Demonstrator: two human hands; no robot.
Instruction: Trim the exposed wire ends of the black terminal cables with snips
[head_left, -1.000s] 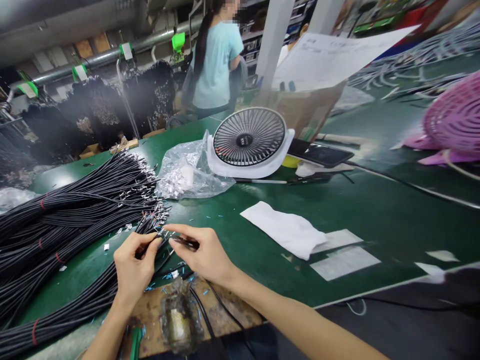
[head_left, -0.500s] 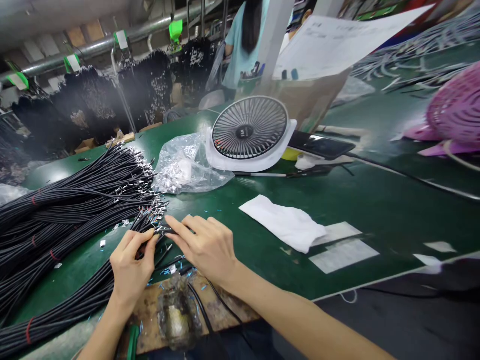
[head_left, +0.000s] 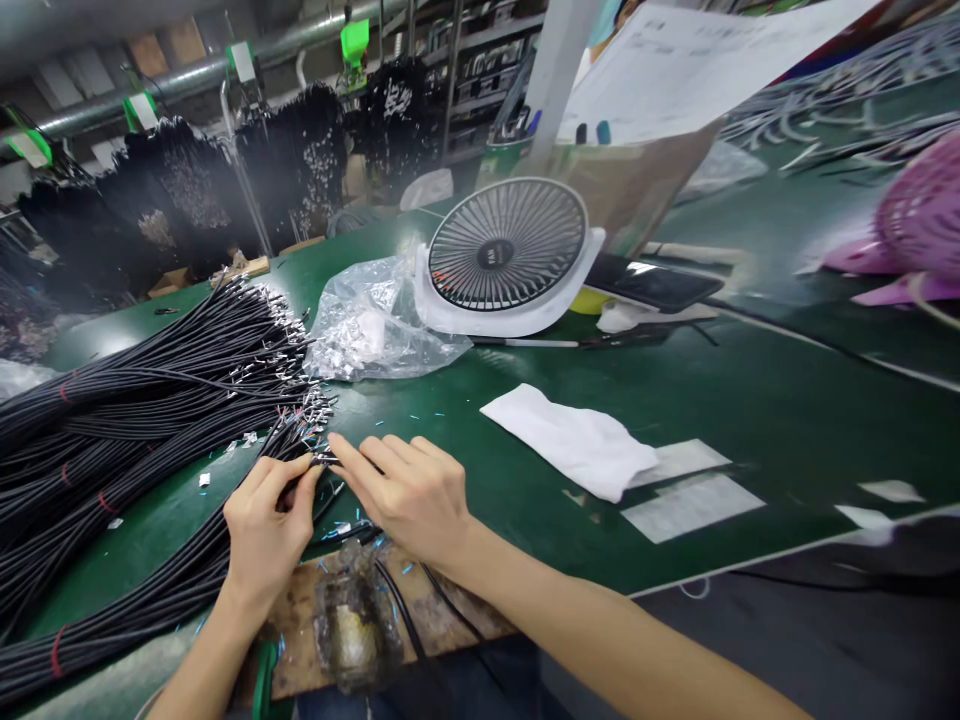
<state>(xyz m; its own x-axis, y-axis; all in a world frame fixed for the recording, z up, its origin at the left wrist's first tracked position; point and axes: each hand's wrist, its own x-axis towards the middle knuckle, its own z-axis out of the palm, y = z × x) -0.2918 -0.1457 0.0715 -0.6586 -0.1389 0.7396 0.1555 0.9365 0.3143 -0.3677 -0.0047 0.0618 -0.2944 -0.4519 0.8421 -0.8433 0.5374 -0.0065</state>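
Observation:
My left hand (head_left: 270,530) is closed in a pinch on the end of a black cable (head_left: 324,460), whose pale tip shows between my two hands. Thumb and forefinger of my right hand (head_left: 409,490) press together at that same tip; whatever lies between them is too small and covered to make out. Bundles of black cables (head_left: 142,400) with stripped silvery ends lie to the left, tied with red bands. Under my hands is a worn wooden board (head_left: 300,640) bearing a lump wrapped in clear plastic (head_left: 352,620), with blue wire scraps about it.
Behind my hands are a clear plastic bag (head_left: 375,325) of small parts and a round fan (head_left: 506,250). A phone (head_left: 652,283) lies to its right. White cloth (head_left: 566,440) and paper pieces (head_left: 694,507) rest on the green table (head_left: 787,400). A pink basket-like object (head_left: 919,215) stands far right.
My hands stay together at the cable tip with only slight movement. The view has shifted a little, and the person in the light blue top is largely out of sight behind the post.

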